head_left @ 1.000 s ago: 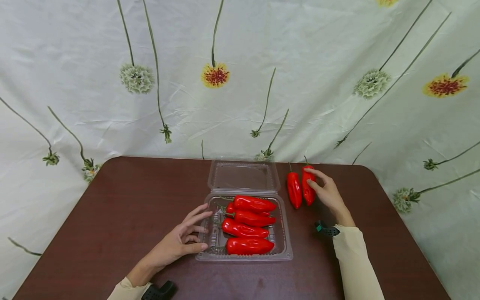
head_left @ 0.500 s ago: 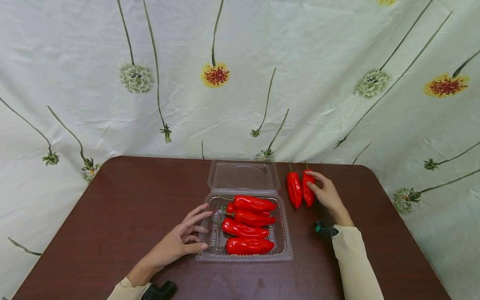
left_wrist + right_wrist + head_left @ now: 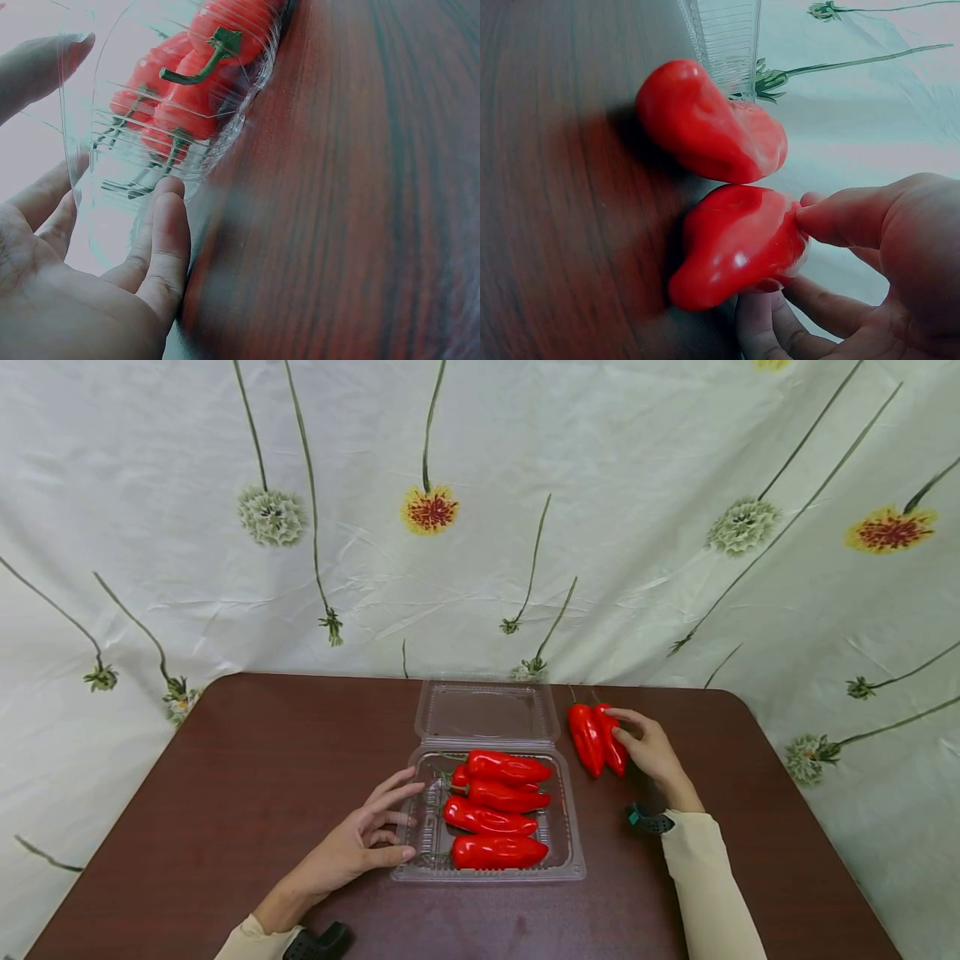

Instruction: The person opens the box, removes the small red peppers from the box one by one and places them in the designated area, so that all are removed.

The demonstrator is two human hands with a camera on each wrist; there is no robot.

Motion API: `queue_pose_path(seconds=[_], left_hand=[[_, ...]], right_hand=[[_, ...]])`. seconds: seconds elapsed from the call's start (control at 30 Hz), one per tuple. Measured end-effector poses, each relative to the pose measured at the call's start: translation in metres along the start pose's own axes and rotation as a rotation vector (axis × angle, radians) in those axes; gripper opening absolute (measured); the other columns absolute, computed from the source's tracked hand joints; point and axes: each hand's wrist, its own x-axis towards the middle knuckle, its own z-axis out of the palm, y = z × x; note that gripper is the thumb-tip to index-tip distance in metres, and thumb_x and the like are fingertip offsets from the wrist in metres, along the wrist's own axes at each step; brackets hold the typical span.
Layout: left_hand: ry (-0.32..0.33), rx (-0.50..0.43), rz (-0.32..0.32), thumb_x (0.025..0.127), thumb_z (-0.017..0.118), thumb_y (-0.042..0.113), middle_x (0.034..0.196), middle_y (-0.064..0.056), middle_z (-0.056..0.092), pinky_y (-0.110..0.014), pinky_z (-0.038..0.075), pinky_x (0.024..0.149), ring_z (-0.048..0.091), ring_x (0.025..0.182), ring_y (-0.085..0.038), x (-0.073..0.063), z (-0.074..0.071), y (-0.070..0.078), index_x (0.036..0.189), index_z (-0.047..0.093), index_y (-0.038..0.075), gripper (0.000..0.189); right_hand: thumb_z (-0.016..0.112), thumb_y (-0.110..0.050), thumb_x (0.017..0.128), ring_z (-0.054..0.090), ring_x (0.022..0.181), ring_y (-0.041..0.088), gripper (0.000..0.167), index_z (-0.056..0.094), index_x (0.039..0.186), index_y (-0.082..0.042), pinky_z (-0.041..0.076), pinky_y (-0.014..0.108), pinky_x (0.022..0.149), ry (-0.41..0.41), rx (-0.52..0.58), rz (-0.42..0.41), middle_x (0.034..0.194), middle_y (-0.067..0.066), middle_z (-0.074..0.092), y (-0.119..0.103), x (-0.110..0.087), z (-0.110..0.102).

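Note:
A clear plastic clamshell box (image 3: 577, 839) lies with its lid (image 3: 487, 712) folded back, and several red peppers (image 3: 498, 852) rest in its base. My left hand (image 3: 352, 843) is spread along the box's left side, fingers and thumb at its wall; the left wrist view shows green stems (image 3: 202, 71) through the plastic. Off to the right, my right hand (image 3: 651, 750) holds a red pepper (image 3: 735, 240) between thumb (image 3: 847, 214) and fingers. A second red pepper (image 3: 584, 737) lies on the table right beside it, the two touching or nearly so.
The dark brown wooden table (image 3: 300, 735) has rounded far corners. Behind its far edge hangs a pale cloth (image 3: 480, 568) printed with flowers. Black bands sit at both wrists.
The right hand has shifted slightly left and nearer with its pepper, bringing it up against the other pepper, which moved a little left. The left hand and box stayed put.

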Motion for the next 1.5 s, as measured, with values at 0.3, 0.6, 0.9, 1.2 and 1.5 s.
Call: queue_pose_path(seconds=[0.3, 0.6, 0.9, 1.2, 1.5], left_hand=[[0.000, -0.001, -0.009, 0.093, 0.067, 0.000, 0.168, -0.005, 0.006, -0.027, 0.052, 0.087, 0.055, 0.121, -0.028, 0.000, 0.000, 0.000, 0.157, 0.032, 0.007, 0.073], [0.001, -0.001, -0.001, 0.093, 0.067, -0.001, 0.168, -0.004, 0.006, -0.027, 0.052, 0.086, 0.055, 0.122, -0.028, 0.000, 0.000, -0.001, 0.157, 0.033, 0.009, 0.073], [-0.004, 0.001, -0.009, 0.094, 0.066, 0.000, 0.168, -0.004, 0.006, -0.028, 0.052, 0.087, 0.055, 0.122, -0.028, 0.000, -0.001, -0.001, 0.157, 0.031, 0.008, 0.073], [-0.004, 0.009, -0.015, 0.094, 0.066, 0.000, 0.168, -0.004, 0.006, -0.029, 0.052, 0.087, 0.054, 0.122, -0.031, 0.000, 0.000, -0.002, 0.157, 0.030, 0.008, 0.073], [-0.006, -0.003, -0.004, 0.094, 0.066, 0.000, 0.168, -0.005, 0.005, -0.029, 0.052, 0.087, 0.054, 0.122, -0.029, -0.001, 0.000, -0.001, 0.157, 0.030, 0.007, 0.073]], right_hand=[[0.053, -0.005, 0.101, 0.060, 0.104, 0.035, 0.038, 0.057, 0.139, -0.002, 0.051, 0.025, 0.072, 0.005, 0.003, 0.018, 0.143, 0.027, 0.052, 0.001, 0.001, 0.001], [0.055, -0.011, 0.102, 0.061, 0.116, 0.044, 0.043, 0.051, 0.144, -0.004, 0.053, 0.030, 0.081, 0.010, 0.018, 0.051, 0.146, 0.027, 0.049, 0.000, 0.002, -0.001], [0.056, -0.013, 0.101, 0.059, 0.119, 0.044, 0.043, 0.052, 0.143, -0.005, 0.052, 0.049, 0.092, 0.041, -0.063, 0.021, 0.144, 0.026, 0.052, -0.007, -0.002, 0.000], [0.057, -0.012, 0.101, 0.058, 0.118, 0.044, 0.041, 0.054, 0.142, -0.006, 0.052, 0.056, 0.089, 0.069, -0.123, -0.040, 0.141, 0.025, 0.055, -0.033, -0.013, 0.001], [0.060, -0.018, 0.102, 0.058, 0.118, 0.040, 0.041, 0.055, 0.142, -0.013, 0.051, 0.048, 0.088, -0.057, -0.035, -0.148, 0.141, 0.018, 0.056, -0.079, -0.028, 0.011]])
